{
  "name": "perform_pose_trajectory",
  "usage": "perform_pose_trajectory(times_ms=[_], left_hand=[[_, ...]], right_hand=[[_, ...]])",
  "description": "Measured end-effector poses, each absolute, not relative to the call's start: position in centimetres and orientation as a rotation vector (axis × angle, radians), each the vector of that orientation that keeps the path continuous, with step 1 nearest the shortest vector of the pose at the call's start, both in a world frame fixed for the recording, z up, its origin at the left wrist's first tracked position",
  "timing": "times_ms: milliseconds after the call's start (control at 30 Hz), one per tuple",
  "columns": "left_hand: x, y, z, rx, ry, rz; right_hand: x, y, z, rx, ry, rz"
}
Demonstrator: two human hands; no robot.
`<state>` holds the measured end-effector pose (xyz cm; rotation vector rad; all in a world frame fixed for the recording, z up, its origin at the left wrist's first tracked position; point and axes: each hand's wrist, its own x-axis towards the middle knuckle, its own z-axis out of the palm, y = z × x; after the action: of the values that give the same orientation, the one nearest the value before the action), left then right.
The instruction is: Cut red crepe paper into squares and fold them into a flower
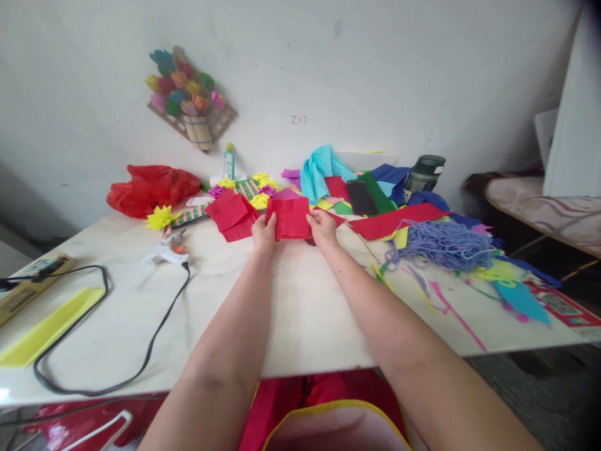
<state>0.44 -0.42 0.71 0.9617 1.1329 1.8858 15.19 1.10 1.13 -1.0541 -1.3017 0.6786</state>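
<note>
Between my two hands a red crepe paper square (292, 219) is held up above the table, its face toward me. My left hand (264, 233) pinches its left edge, thumb on the near side. On the opposite edge my right hand (323, 227) has its fingers closed at the paper's side. Several more red paper pieces (231, 214) lie in a loose stack just left of my left hand. Behind them are yellow and purple paper flowers (260, 200) on a green striped piece. A long red paper strip (399, 220) stretches away to the right of my right hand.
A glue gun (166, 250) with a black cord lies at the left, near a power strip (35, 282). On the right are blue-purple yarn (446, 244), a phone (361, 197), a dark bottle (425, 174) and paper scraps. A red plastic bag (153, 190) sits at the back left.
</note>
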Motion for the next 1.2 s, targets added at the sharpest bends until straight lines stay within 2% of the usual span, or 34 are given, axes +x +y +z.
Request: perform_pose_trajectory(times_ms=[233,767,1200], left_hand=[[0.5,-0.3,0.5,0.980,1.112,1.872],[0.7,-0.4,0.6,1.008,1.039,1.843],[0.8,-1.0,1.0,1.065,1.295,1.745]], right_hand=[[15.4,0.6,1.5,-0.995,-1.317,0.614],[15.1,1.5,0.9,-0.935,-1.127,0.916],[15.6,0.8,1.6,-1.205,-1.223,0.649]])
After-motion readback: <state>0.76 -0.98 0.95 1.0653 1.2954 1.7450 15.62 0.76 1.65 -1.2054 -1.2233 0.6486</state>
